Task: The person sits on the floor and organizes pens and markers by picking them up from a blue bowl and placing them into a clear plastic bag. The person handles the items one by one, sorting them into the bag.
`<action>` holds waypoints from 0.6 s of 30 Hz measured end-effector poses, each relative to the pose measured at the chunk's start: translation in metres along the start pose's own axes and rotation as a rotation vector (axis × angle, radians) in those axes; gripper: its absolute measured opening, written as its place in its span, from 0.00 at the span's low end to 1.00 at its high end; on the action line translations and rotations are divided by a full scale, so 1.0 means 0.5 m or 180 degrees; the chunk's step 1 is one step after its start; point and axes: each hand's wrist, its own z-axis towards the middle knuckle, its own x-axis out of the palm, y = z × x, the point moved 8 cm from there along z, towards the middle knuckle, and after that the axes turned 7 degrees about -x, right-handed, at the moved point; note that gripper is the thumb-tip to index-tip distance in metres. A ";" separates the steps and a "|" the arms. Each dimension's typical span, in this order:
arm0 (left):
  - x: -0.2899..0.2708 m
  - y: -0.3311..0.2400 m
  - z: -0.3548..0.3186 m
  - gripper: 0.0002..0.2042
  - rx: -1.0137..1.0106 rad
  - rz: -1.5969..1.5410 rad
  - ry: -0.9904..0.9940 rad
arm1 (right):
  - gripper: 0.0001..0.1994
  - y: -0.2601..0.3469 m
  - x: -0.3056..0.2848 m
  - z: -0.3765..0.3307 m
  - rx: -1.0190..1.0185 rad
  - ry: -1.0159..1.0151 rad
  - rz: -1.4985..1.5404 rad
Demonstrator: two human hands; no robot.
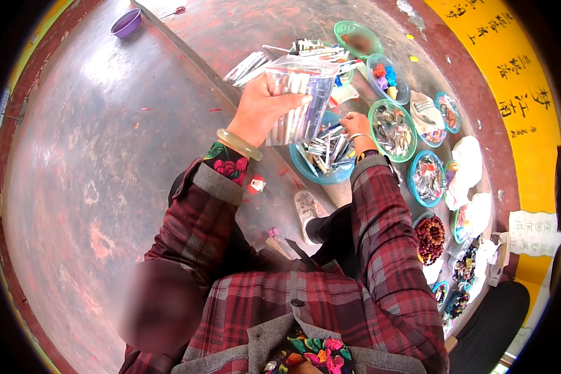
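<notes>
Our left hand [260, 111] pinches a clear pouch [305, 103] upright over the far-left edge of the blue basin [306, 174], likely so nothing spills | our right hand [356, 124] bends over the basin's right side, near loose pens [329, 153]; its pinch we cannot tell.

Shows blue basin [318, 178] part-hidden behind clear bag [318, 109] | blurs contents of green bowl [350, 27] | leaves grip of right hand [358, 126] too small to tell

Brt; floor [100, 124] glare upr-L; edges bent, dk; blur lwr-L.
</notes>
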 end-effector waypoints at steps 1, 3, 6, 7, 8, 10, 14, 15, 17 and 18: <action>0.000 0.002 0.001 0.12 0.0011 -0.0016 -0.0011 | 0.09 0.004 -0.004 -0.007 0.0028 -0.0105 0.0163; -0.001 0.008 0.003 0.11 0.0036 -0.0047 -0.0025 | 0.09 0.004 -0.024 -0.006 0.0011 -0.0249 0.0364; -0.002 0.011 0.003 0.12 -0.0001 0.0013 -0.0018 | 0.08 0.032 -0.080 -0.010 -0.0073 -0.0369 0.0366; -0.008 0.014 0.001 0.12 -0.0015 -0.0037 -0.0033 | 0.07 0.052 -0.099 -0.018 -0.0152 -0.0515 0.0737; -0.007 0.018 0.004 0.12 -0.0018 -0.0106 -0.0008 | 0.06 0.061 -0.133 -0.025 -0.0231 -0.0701 0.1092; -0.009 0.020 0.005 0.13 -0.0066 -0.0236 0.0038 | 0.04 0.090 -0.167 -0.036 -0.0322 -0.0866 0.2091; 0.011 0.026 -0.001 0.13 -0.0260 -0.0650 0.0215 | 0.04 0.177 -0.185 -0.081 -0.0353 -0.0554 0.4125; 0.016 0.027 -0.002 0.14 -0.0315 -0.0774 0.0248 | 0.05 0.205 -0.173 -0.096 -0.0365 -0.0383 0.4513; 0.022 0.031 0.002 0.14 -0.0303 -0.0616 0.0370 | 0.03 0.262 -0.137 -0.128 -0.0546 0.0450 0.4827; 0.024 0.036 0.003 0.14 -0.0275 -0.0521 0.0403 | 0.04 0.281 -0.113 -0.147 -0.0507 0.0686 0.4770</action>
